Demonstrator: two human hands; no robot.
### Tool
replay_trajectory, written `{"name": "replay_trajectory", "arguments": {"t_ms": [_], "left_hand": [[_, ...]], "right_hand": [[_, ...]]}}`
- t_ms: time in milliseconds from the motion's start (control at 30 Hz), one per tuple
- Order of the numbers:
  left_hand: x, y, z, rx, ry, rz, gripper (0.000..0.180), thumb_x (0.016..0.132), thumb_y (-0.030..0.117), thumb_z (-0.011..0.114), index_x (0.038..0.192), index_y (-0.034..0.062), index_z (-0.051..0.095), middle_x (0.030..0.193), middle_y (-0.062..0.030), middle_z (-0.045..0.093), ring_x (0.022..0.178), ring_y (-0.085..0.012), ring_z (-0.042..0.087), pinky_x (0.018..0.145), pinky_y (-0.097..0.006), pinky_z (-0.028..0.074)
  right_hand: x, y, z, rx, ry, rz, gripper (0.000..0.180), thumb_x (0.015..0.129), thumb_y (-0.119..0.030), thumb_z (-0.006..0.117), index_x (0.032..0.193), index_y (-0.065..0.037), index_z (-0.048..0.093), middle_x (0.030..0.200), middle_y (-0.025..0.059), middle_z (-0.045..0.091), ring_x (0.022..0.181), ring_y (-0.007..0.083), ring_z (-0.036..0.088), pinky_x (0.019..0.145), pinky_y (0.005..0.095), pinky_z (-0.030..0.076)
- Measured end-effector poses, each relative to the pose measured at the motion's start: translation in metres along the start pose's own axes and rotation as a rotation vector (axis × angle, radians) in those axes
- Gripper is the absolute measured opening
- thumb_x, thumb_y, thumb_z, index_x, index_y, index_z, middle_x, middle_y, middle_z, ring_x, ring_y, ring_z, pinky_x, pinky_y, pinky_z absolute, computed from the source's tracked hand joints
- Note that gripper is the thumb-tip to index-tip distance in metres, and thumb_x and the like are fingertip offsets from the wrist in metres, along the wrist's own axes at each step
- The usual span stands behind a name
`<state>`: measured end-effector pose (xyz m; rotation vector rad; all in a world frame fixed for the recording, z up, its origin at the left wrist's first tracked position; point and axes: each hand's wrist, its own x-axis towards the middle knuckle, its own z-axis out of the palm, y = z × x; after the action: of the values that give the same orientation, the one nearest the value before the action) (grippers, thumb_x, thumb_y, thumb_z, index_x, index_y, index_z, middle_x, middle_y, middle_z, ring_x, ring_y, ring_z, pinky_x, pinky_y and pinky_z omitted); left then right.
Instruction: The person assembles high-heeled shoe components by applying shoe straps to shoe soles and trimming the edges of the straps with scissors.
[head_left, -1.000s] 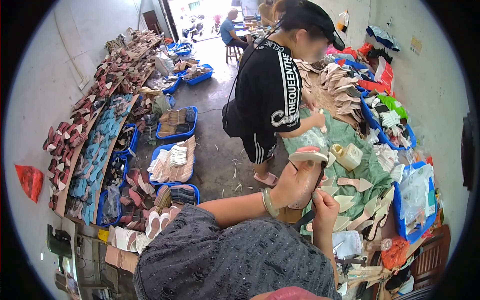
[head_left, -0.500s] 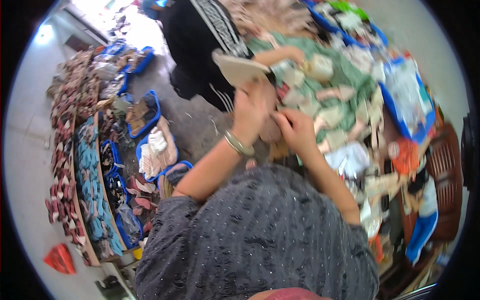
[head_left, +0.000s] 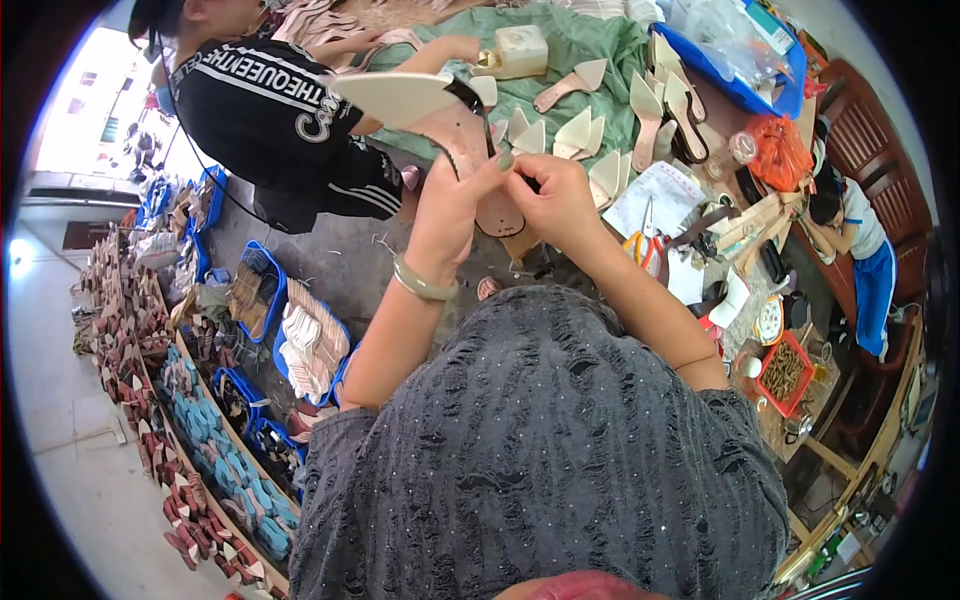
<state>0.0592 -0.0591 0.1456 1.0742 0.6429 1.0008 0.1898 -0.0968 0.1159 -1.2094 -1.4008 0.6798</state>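
Note:
A shoe sole with a pale pointed toe, a pinkish body and black edging (head_left: 440,125) is held up in front of me, its toe toward the upper left. My left hand (head_left: 445,220), with a pale bangle at the wrist, is wrapped round its middle. At the sole's right edge, my right hand (head_left: 555,200) closes its fingertips on the thin black strip; the exact pinch is partly hidden. More pointed shoe soles (head_left: 650,115) lie on the green cloth (head_left: 610,40) beyond my hands.
A co-worker in black (head_left: 270,110) reaches over the cloth near a squarish bottle (head_left: 520,50). On the right table lie scissors (head_left: 648,235), an orange bag (head_left: 780,150) and a red basket (head_left: 785,375). Blue bins (head_left: 262,270) and shoe-laden racks (head_left: 215,440) stand left. Another person (head_left: 860,240) leans at right.
The view has shifted and sharpened, bringing more of the co-worker and the right table into sight. Both hands still hold the shoe sole, which now shows its pink face and black edging more clearly.

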Motion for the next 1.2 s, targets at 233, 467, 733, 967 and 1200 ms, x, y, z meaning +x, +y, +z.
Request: {"name": "replay_trajectory", "arguments": {"t_ms": [233,467,733,967,1200], "left_hand": [[0.001,-0.005,0.013,-0.059,-0.061,-0.138,0.017,0.088,0.015,0.061,0.097,0.0008,0.058,0.092,-0.0054,0.063,0.085,-0.0113,0.059,0.075,-0.025,0.046],[-0.006,-0.008,0.026,-0.012,0.044,-0.1,0.018,0.088,0.013,0.06,0.1,-0.0006,0.059,0.091,-0.0057,0.062,0.084,-0.0126,0.058,0.078,-0.026,0.046],[-0.017,-0.009,0.028,0.097,-0.048,-0.119,0.018,0.091,0.017,0.056,0.095,0.001,0.062,0.088,-0.0031,0.063,0.081,-0.0096,0.057,0.073,-0.024,0.044],[-0.031,-0.009,0.032,0.151,-0.131,-0.224,0.02,0.092,0.016,0.051,0.098,-0.0007,0.058,0.083,-0.0045,0.063,0.077,-0.0113,0.057,0.072,-0.024,0.044],[-0.037,-0.005,0.03,0.187,-0.194,-0.191,0.02,0.092,0.017,0.049,0.1,0.0001,0.056,0.076,-0.0037,0.061,0.072,-0.0105,0.056,0.068,-0.024,0.044]], "right_hand": [[-0.017,-0.007,-0.015,-0.081,0.039,-0.009,0.014,0.084,-0.011,0.064,0.091,0.001,0.067,0.078,0.0103,0.067,0.068,0.0133,0.061,0.062,0.0259,0.048],[-0.025,-0.009,-0.023,-0.033,0.04,0.011,0.013,0.083,-0.01,0.065,0.09,0.0,0.067,0.077,0.0095,0.067,0.066,0.0132,0.06,0.06,0.0263,0.047],[-0.013,-0.014,-0.064,-0.035,0.006,0.003,0.012,0.083,-0.012,0.066,0.085,0.0,0.067,0.077,0.0027,0.06,0.07,0.0098,0.054,0.062,0.0237,0.043],[-0.011,-0.014,-0.052,0.107,0.032,0.066,0.019,0.09,-0.015,0.058,0.085,0.003,0.062,0.075,0.0009,0.056,0.066,0.0075,0.05,0.059,0.0217,0.041],[-0.014,-0.018,-0.056,0.226,-0.052,0.131,0.025,0.093,-0.018,0.055,0.078,0.002,0.059,0.069,-0.0005,0.053,0.061,0.0066,0.047,0.056,0.021,0.039]]}}
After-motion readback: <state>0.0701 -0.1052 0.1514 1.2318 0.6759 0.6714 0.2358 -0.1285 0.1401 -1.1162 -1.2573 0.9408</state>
